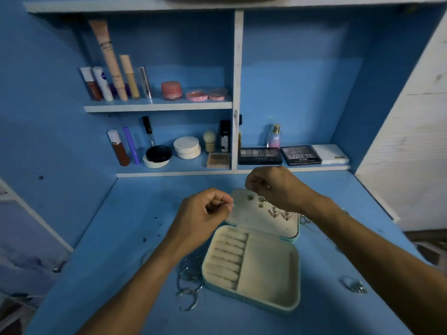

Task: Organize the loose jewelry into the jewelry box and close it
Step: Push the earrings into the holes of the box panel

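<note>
The left hand (205, 211) had its thumb and forefinger closed in a pinch on a small silver piece of jewelry (231, 205), too tiny to identify, with the remaining fingers curled toward the palm. Just to the right of those fingertips lay the rectangular pale-teal jewelry box with cream velvet lining (268, 267), opened flat on the blue painted tabletop (121, 238), and its lid panel (244, 213) sat right beside the pinched piece. The right hand (273, 187) hung above the far edge of that lid with its fingers bunched and curled downward; whether they gripped anything could not be told. Directly beneath the right fingers a few small gold-toned stud earrings (261, 201) were fixed to the lid, and just nearer the person a pair of butterfly-shaped earrings (273, 212) sat under the right wrist. The cream ring rolls (227, 257) in the box's base lay nearer the person than both sets of fingers. A tangle of silver bangles (188, 281) rested below the left wrist, just beside the box's left wall. Some silver rings (354, 285) lay well to the right of both hands. Beyond the fingers, blue shelves (157, 106) carried cosmetics.
</note>
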`<action>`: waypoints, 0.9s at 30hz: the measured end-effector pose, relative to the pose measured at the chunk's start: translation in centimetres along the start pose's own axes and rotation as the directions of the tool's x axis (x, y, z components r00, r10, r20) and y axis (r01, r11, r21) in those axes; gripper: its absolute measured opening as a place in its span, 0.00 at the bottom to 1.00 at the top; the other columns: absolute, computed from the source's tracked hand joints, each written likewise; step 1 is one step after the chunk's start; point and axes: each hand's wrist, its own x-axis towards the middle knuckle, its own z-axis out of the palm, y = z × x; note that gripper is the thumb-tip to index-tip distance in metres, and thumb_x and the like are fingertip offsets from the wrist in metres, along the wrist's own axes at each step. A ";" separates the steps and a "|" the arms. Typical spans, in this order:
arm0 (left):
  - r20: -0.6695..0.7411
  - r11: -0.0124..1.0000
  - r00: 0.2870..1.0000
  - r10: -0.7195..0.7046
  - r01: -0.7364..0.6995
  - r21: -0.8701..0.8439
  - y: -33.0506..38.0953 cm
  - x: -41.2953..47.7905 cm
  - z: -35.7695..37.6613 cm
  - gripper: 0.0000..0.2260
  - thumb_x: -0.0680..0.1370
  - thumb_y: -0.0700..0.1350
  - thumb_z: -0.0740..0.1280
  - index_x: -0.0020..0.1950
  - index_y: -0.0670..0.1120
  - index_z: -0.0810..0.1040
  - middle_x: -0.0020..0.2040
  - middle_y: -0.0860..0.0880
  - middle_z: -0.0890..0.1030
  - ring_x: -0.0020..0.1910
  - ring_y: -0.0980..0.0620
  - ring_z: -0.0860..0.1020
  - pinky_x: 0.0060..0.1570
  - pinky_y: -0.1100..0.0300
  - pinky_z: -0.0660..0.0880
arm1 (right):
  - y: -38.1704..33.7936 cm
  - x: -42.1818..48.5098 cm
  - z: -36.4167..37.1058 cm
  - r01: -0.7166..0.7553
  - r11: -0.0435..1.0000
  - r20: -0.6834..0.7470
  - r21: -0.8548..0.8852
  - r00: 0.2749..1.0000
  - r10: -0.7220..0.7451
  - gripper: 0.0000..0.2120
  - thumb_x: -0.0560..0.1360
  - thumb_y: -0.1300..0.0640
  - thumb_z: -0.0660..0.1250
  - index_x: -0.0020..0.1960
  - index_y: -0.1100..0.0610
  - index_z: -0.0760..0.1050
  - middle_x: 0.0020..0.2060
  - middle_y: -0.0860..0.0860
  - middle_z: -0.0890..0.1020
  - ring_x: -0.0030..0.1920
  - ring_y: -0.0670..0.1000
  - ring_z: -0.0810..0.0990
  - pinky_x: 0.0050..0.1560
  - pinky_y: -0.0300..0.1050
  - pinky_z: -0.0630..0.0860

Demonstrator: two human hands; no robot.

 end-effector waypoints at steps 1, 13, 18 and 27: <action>0.012 1.000 1.000 -0.001 0.001 0.003 0.2 0.4 0.8 0.05 0.77 0.41 0.73 0.48 0.51 0.85 0.41 0.54 0.85 0.42 0.56 0.82 0.45 0.65 0.78 | 0.8 -0.5 -0.3 -0.033 0.999 -0.020 -0.004 0.999 0.033 0.08 0.80 0.62 0.64 0.50 0.55 0.81 0.44 0.44 0.82 0.42 0.47 0.79 0.48 0.44 0.77; 0.041 0.994 0.999 -0.024 0.020 0.105 -0.3 2.6 4.3 0.07 0.77 0.43 0.73 0.46 0.57 0.84 0.40 0.63 0.83 0.40 0.61 0.79 0.41 0.66 0.77 | 4.3 -2.6 0.5 -0.316 0.947 -0.041 0.059 0.947 0.319 0.10 0.81 0.61 0.60 0.48 0.49 0.76 0.46 0.51 0.84 0.45 0.52 0.82 0.46 0.43 0.78; 0.011 0.989 0.999 -0.040 0.038 0.141 -0.6 2.8 4.5 0.09 0.78 0.45 0.72 0.43 0.60 0.81 0.42 0.65 0.83 0.41 0.64 0.80 0.47 0.62 0.78 | 3.8 -2.8 0.2 -0.285 0.957 -0.086 0.060 0.953 0.290 0.11 0.80 0.62 0.60 0.45 0.47 0.75 0.42 0.49 0.84 0.41 0.50 0.82 0.43 0.42 0.78; -0.047 0.998 0.999 -0.005 0.008 0.063 0.5 1.7 4.5 0.04 0.78 0.42 0.72 0.49 0.50 0.85 0.43 0.57 0.84 0.42 0.65 0.80 0.43 0.73 0.73 | 1.9 -3.3 -2.6 -0.255 0.928 -0.191 0.273 0.930 0.312 0.11 0.80 0.61 0.61 0.46 0.49 0.79 0.37 0.41 0.83 0.34 0.37 0.80 0.33 0.27 0.71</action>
